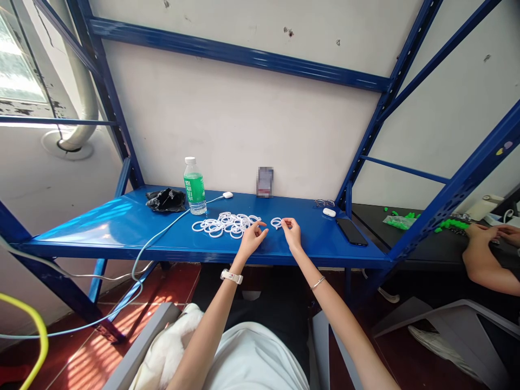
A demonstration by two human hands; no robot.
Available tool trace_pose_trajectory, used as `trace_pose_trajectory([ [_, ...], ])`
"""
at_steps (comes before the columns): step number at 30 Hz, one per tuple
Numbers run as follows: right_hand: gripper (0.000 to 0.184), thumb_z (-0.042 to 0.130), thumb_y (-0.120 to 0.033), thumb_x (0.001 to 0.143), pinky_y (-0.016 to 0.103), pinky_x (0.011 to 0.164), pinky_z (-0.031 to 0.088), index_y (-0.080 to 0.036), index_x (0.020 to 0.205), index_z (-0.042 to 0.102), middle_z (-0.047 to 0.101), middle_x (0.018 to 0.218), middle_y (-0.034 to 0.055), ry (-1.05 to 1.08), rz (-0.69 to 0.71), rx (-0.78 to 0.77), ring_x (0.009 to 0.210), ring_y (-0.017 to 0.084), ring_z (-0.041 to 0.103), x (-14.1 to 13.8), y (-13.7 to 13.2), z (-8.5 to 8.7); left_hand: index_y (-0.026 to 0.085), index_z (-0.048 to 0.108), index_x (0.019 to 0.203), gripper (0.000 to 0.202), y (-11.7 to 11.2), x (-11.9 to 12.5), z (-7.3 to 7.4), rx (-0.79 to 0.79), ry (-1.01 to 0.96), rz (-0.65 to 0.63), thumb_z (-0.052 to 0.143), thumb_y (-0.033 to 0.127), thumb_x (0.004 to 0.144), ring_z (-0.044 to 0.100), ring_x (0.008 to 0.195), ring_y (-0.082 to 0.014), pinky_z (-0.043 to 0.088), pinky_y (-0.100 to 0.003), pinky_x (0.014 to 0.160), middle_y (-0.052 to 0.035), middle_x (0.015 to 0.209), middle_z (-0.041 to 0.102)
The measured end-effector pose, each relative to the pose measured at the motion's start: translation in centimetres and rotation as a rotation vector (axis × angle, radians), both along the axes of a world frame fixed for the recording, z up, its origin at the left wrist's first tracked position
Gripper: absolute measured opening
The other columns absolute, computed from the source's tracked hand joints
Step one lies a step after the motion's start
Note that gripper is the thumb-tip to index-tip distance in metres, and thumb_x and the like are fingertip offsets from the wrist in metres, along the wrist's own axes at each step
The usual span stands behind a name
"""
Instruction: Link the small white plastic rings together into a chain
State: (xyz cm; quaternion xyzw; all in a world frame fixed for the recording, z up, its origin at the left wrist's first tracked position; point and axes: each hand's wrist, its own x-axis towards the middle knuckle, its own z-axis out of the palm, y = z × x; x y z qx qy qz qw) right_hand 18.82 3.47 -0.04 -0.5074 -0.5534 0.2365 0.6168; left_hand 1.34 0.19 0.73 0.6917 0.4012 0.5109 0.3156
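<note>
A pile of several white rings [226, 223] lies on the blue shelf table [122, 222]. My left hand [252, 237] hovers just right of the pile, thumb and forefinger pinched together; whether it holds a ring is too small to see. My right hand [291, 230] is pinched on a small white ring [277, 222] lying apart from the pile. A watch sits on my left wrist and a thin bracelet on my right.
A green-labelled bottle [194, 187], a black bag [166, 199], a white charger with cable [227, 195], glasses [324, 203], an earbud case [329, 212] and a black phone [351, 231] stand on the shelf. Another person's arms [487, 254] work at the right by green parts [450, 223].
</note>
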Motion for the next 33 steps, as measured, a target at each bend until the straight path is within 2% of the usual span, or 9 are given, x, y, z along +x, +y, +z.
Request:
trace_pose_trajectory([
  [5, 0.021, 0.056, -0.041, 0.08, 0.038, 0.079, 0.047, -0.022, 0.085, 0.059, 0.065, 0.092, 0.0074, -0.115, -0.054, 0.001, 0.085, 0.023, 0.058, 0.2, 0.3, -0.5, 0.018, 0.059, 0.089, 0.022, 0.0, 0.0, 0.0, 0.043, -0.016, 0.052, 0.05, 0.039, 0.086, 0.047, 0.05, -0.013, 0.036, -0.025, 0.052, 0.0043, 0.053, 0.046],
  [7, 0.019, 0.056, -0.039, 0.079, 0.037, 0.08, 0.046, -0.022, 0.087, 0.059, 0.063, 0.097, 0.0075, -0.133, -0.076, 0.013, 0.087, 0.022, 0.057, 0.3, 0.5, -0.8, 0.019, 0.059, 0.09, 0.018, 0.0, 0.0, 0.0, 0.083, -0.027, 0.121, 0.05, 0.034, 0.085, 0.048, 0.054, -0.0135, 0.038, -0.025, 0.054, 0.0036, 0.057, 0.046],
  [9, 0.018, 0.056, -0.037, 0.079, 0.037, 0.081, 0.045, -0.022, 0.088, 0.059, 0.062, 0.098, 0.0074, -0.132, -0.076, 0.034, 0.088, 0.022, 0.055, 0.3, 0.7, -1.1, 0.019, 0.059, 0.094, 0.016, 0.2, 0.0, -0.1, 0.156, -0.008, 0.208, 0.05, 0.026, 0.082, 0.054, 0.066, -0.0156, 0.041, -0.026, 0.061, 0.0004, 0.068, 0.052],
  [13, 0.017, 0.057, -0.036, 0.078, 0.035, 0.08, 0.044, -0.023, 0.087, 0.06, 0.061, 0.096, 0.0068, -0.124, -0.032, 0.053, 0.088, 0.022, 0.054, 0.3, 0.8, -1.3, 0.021, 0.057, 0.103, 0.033, 0.7, 0.1, -0.8, 0.274, 0.09, 0.316, 0.047, 0.008, 0.074, 0.056, 0.094, -0.0206, 0.046, -0.033, 0.08, -0.0071, 0.098, 0.056],
  [18, 0.016, 0.056, -0.036, 0.078, 0.034, 0.077, 0.044, -0.023, 0.086, 0.06, 0.061, 0.098, 0.0067, -0.124, -0.02, 0.013, 0.089, 0.022, 0.055, 0.1, 0.5, -0.9, 0.018, 0.057, 0.103, 0.044, 1.2, 0.2, -1.7, 0.226, 0.232, 0.344, 0.04, -0.002, 0.067, 0.056, 0.097, -0.0248, 0.045, -0.041, 0.085, -0.0099, 0.1, 0.056],
  [23, 0.015, 0.056, -0.034, 0.077, 0.034, 0.079, 0.046, -0.022, 0.085, 0.06, 0.061, 0.098, 0.0065, -0.116, 0.037, -0.008, 0.088, 0.021, 0.056, 0.0, 0.2, -0.4, 0.018, 0.06, 0.099, 0.044, 1.3, 0.3, -2.0, 0.208, 0.364, 0.369, 0.039, -0.003, 0.067, 0.057, 0.089, -0.0279, 0.044, -0.045, 0.082, -0.0102, 0.089, 0.059],
  [26, 0.014, 0.055, -0.033, 0.077, 0.035, 0.078, 0.047, -0.022, 0.083, 0.06, 0.061, 0.097, 0.0069, -0.129, 0.04, -0.027, 0.086, 0.021, 0.058, -0.2, -0.1, -0.1, 0.018, 0.061, 0.1, 0.041, 1.3, 0.4, -2.0, 0.228, 0.382, 0.408, 0.04, -0.002, 0.07, 0.056, 0.093, -0.0295, 0.044, -0.046, 0.083, -0.0119, 0.094, 0.058],
  [30, 0.014, 0.056, -0.035, 0.077, 0.036, 0.078, 0.048, -0.022, 0.082, 0.06, 0.061, 0.097, 0.0074, -0.132, 0.041, -0.033, 0.085, 0.022, 0.059, -0.3, -0.4, 0.3, 0.017, 0.059, 0.112, 0.044, 1.2, 0.6, -2.0, 0.274, 0.379, 0.464, 0.043, 0.002, 0.074, 0.052, 0.105, -0.0323, 0.044, -0.047, 0.088, -0.0153, 0.109, 0.055],
  [33, 0.015, 0.055, -0.034, 0.077, 0.035, 0.077, 0.049, -0.021, 0.082, 0.06, 0.062, 0.097, 0.0072, -0.137, 0.035, -0.033, 0.085, 0.021, 0.059, -0.4, -0.5, 0.4, 0.017, 0.057, 0.118, 0.045, 1.2, 0.7, -1.8, 0.24, 0.477, 0.461, 0.043, 0.003, 0.077, 0.052, 0.109, -0.0329, 0.042, -0.048, 0.091, -0.0152, 0.114, 0.058],
])
